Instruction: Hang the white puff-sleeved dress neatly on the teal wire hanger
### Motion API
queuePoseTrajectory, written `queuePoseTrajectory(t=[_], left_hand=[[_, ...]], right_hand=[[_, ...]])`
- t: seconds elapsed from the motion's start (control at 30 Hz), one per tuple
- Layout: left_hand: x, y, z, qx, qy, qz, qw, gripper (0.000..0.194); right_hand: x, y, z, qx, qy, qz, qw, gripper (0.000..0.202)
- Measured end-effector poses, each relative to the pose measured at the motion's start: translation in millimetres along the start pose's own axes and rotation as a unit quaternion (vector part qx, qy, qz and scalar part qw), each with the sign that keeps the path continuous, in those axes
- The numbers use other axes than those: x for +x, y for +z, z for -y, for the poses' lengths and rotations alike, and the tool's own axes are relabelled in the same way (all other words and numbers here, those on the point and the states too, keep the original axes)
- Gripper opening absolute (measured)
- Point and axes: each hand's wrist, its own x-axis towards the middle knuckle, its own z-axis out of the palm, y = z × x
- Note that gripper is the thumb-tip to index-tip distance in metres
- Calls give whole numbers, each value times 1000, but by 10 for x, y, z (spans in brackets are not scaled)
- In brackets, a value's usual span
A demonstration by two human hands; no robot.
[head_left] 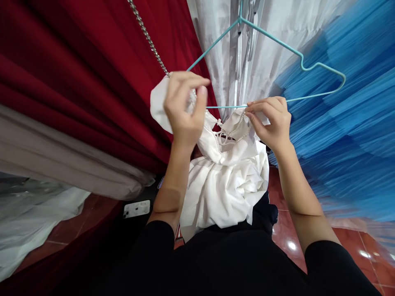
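A white dress (228,185) with a pearl-beaded neckline lies bunched over my lap, its upper part raised at the lower bar of a light-blue hanger (271,36). My right hand (271,119) pinches the dress's beaded edge against that bar; thumb and fingertips meet there. My left hand (185,109), slightly blurred, is at the dress's other shoulder, by the hanger's left side. Its fingers are curled, with the thumb apart from them and nothing visible between. White fabric shows behind this hand. Thin white cords are tied near the middle of the neckline.
A silver chain (148,37) runs down to beside my left hand. Red drapes (92,74) hang on the left, blue tulle (348,135) on the right. Behind the hanger are white fabric and metal poles (239,65). A phone (136,209) lies low on the left, above red floor tiles.
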Motion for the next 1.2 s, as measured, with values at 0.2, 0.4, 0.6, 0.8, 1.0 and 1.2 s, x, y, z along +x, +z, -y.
queuePoseTrajectory(t=[0.2,0.4,0.6,0.8,1.0,1.2], left_hand=[[-262,337,-274,-33,-74,222,972,29],[-228,265,-265,-50,-116,208,970,31],[-198,146,-321,-59,-132,211,967,31],[-209,157,-397,-78,-133,212,965,35],[-212,151,-384,-66,-128,209,967,31],[-218,156,-359,-24,-124,210,969,32]], right_hand=[[-38,55,-8,-18,-9,-13,1000,14],[-257,35,9,-98,-4,-199,975,13],[-392,-506,-251,-117,178,-340,916,7],[75,-950,-346,-106,187,-414,884,13],[463,-695,-49,-73,131,-281,948,11],[244,-380,159,-87,12,-221,971,13]])
